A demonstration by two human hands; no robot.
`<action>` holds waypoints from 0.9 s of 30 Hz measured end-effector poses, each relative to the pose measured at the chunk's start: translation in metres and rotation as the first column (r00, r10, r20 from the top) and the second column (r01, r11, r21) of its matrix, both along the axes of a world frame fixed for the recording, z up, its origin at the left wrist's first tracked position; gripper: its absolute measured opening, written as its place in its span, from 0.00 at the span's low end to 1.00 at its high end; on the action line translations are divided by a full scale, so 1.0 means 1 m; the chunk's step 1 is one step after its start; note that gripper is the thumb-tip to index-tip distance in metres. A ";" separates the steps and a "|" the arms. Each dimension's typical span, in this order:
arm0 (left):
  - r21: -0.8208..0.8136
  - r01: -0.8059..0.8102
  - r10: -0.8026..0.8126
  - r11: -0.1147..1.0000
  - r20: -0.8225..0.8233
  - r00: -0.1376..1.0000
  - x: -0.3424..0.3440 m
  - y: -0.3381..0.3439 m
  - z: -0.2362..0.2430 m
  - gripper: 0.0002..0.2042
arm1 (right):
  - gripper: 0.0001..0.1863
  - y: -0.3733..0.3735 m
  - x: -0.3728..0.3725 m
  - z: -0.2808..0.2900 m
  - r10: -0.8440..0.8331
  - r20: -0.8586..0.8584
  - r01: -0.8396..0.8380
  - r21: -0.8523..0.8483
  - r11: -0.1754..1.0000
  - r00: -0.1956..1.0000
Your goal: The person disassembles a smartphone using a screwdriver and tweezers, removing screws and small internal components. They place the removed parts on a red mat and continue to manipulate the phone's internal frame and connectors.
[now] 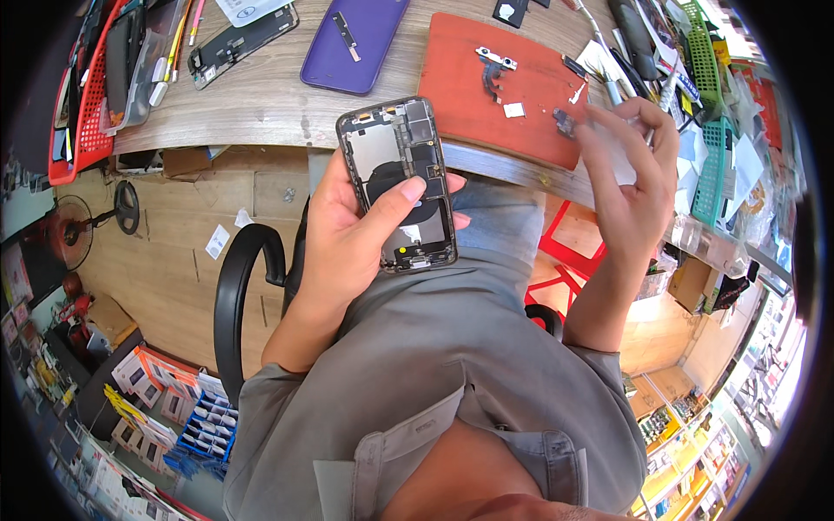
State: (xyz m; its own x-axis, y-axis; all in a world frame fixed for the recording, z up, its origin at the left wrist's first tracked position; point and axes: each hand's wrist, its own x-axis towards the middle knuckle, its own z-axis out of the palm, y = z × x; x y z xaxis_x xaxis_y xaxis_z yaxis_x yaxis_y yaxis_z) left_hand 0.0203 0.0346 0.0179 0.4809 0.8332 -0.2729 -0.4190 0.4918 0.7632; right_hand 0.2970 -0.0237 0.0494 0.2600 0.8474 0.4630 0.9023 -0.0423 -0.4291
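My left hand [340, 227] is closed round an opened smartphone body [372, 149], held tilted above my lap just off the table edge. Its thumb presses on the exposed inside, over a black round coil, and fingertips show past the right side. My right hand [632, 178] hovers over the right end of an orange-red mat [469, 82], its fingers apart and partly blurred; I see nothing held. Beside its fingertips lies a small dark part [565, 122]. Also on the mat are a small camera module with a flex cable [493, 74] and a white square piece [514, 110].
Left of the mat, a purple tray [317, 65] bears a thin dark strip. A detached phone screen panel [243, 45] lies farther left, near a red basket [95, 130]. Tools and pens crowd the right, beside a green basket [714, 165]. A black chair armrest [230, 304] is at my left.
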 end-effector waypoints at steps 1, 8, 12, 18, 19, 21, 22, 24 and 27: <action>-0.002 -0.012 0.012 1.000 -0.004 1.000 0.001 -0.002 0.000 0.17 | 0.15 0.002 -0.002 -0.001 0.036 0.007 -0.036 0.020 0.999 0.999; -0.015 -0.046 0.046 0.999 0.002 0.999 0.005 -0.002 0.002 0.18 | 0.15 0.022 -0.033 -0.004 0.130 0.124 -0.135 0.034 0.990 0.984; 0.003 -0.011 0.011 1.000 -0.010 1.000 -0.001 -0.001 0.000 0.18 | 0.12 0.025 -0.038 -0.010 0.115 0.153 -0.118 0.009 0.993 0.982; -0.005 0.036 -0.036 0.999 0.058 0.998 -0.002 0.001 -0.003 0.20 | 0.09 0.028 -0.037 -0.003 0.150 0.167 -0.148 -0.021 0.989 0.974; -0.009 0.036 -0.036 0.999 0.061 0.997 -0.001 0.001 -0.002 0.20 | 0.08 0.030 -0.036 -0.001 0.162 0.164 -0.159 -0.032 0.987 0.973; -0.012 0.042 -0.041 0.999 0.066 0.997 0.001 0.001 -0.002 0.20 | 0.08 0.033 -0.033 0.001 0.189 0.147 -0.183 -0.050 0.982 0.971; -0.013 0.043 -0.043 0.999 0.065 0.997 0.001 0.000 -0.001 0.20 | 0.08 0.033 -0.033 0.002 0.208 0.130 -0.202 -0.059 0.978 0.969; -0.029 0.043 -0.040 0.999 0.070 0.997 0.002 -0.004 0.000 0.20 | 0.09 0.031 -0.032 0.005 0.241 0.117 -0.232 -0.087 0.969 0.963; -0.068 0.049 -0.044 0.996 0.087 0.995 0.004 -0.001 0.002 0.18 | 0.09 0.033 -0.031 0.009 0.272 0.142 -0.253 -0.135 0.958 0.952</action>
State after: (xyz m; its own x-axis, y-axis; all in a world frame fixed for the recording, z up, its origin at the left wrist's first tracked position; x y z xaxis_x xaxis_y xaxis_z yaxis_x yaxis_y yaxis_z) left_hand 0.0247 0.0336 0.0194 0.5426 0.7897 -0.2862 -0.4563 0.5632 0.6890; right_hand 0.2664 0.0097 0.0587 -0.0470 0.9253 0.3762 0.9437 0.1646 -0.2870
